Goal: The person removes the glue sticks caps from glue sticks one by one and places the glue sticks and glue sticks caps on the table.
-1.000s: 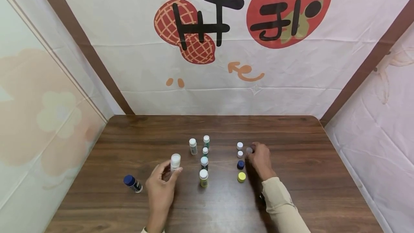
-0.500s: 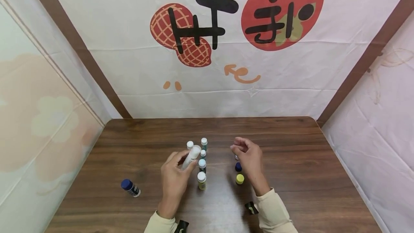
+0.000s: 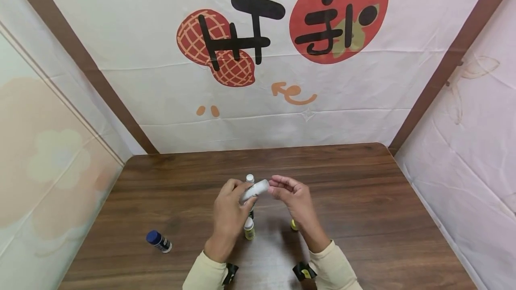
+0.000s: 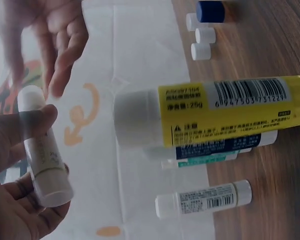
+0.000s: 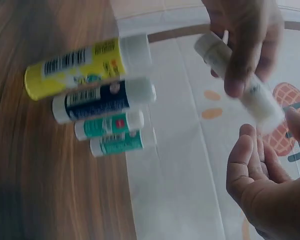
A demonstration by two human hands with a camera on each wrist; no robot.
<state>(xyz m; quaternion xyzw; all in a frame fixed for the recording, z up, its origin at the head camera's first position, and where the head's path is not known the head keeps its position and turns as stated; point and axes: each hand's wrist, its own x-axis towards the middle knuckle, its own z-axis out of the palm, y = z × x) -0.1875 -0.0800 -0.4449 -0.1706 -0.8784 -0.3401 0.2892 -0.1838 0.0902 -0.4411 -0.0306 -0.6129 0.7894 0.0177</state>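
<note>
My left hand (image 3: 229,209) holds a white glue stick (image 3: 255,190) tilted, between thumb and fingers. Its far end points to my right hand (image 3: 296,198), whose loosely bent fingers stand around that end; whether they touch it I cannot tell. In the right wrist view, nothing else shows between the right thumb and fingers. Below the hands stand glue sticks with white tops: a yellow one (image 4: 230,110), a navy one (image 5: 97,100), two teal ones (image 5: 121,143) and a small white one (image 4: 205,199). The head view hides most of these behind the hands.
A blue-capped glue stick (image 3: 159,241) stands apart on the left of the wooden table (image 3: 193,169). On the right lie several loose caps: a yellow cap (image 3: 294,224), a blue cap (image 4: 210,11) and small white caps (image 4: 206,35). Behind the table hangs a printed cloth (image 3: 161,133).
Both hands have come together over the middle of the table. The left hand brought the white glue stick rightward and tipped it over. The right hand left the small caps and moved left.
</note>
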